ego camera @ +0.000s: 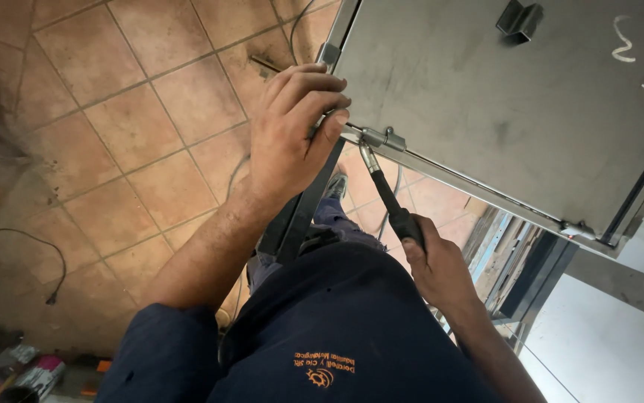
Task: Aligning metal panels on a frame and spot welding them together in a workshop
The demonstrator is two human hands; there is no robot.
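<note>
The left hand (292,127) is clamped on the corner of a grey metal panel (501,104), while the right hand (437,269), below that panel, grips a black-handled welding torch (390,198) tipped against its hinge (383,139).

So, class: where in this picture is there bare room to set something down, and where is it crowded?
Bare tiled floor lies left of the left hand, between the black cable and the metal panel. Crowded: the panel's lower edge, where the left hand grips near the hinge and the right hand holds the torch, and the bottom-left clutter.
</note>
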